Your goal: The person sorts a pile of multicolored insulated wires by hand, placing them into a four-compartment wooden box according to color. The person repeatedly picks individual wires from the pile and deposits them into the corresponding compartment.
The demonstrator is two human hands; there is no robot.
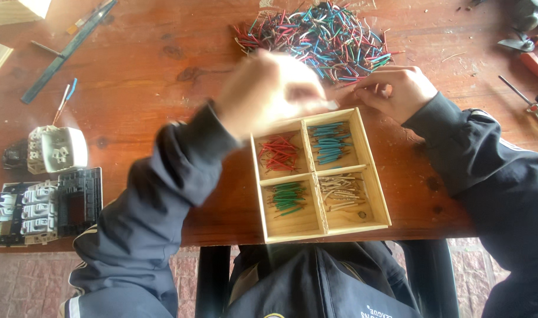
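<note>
A wooden tray (376, 194) with four compartments sat at the near edge of the worktop (139, 76): red wire pieces (278, 154) far left, blue (331, 142) far right, green (288, 196) near left, pale (341, 192) near right. The blurred left hand (268, 94) hovered above it, its fingers' spread impossible to tell. The right hand (395, 89) pinched into the mixed wire pile (322, 36).

One head-worn camera looks steeply down, close over the table (151, 70).
</note>
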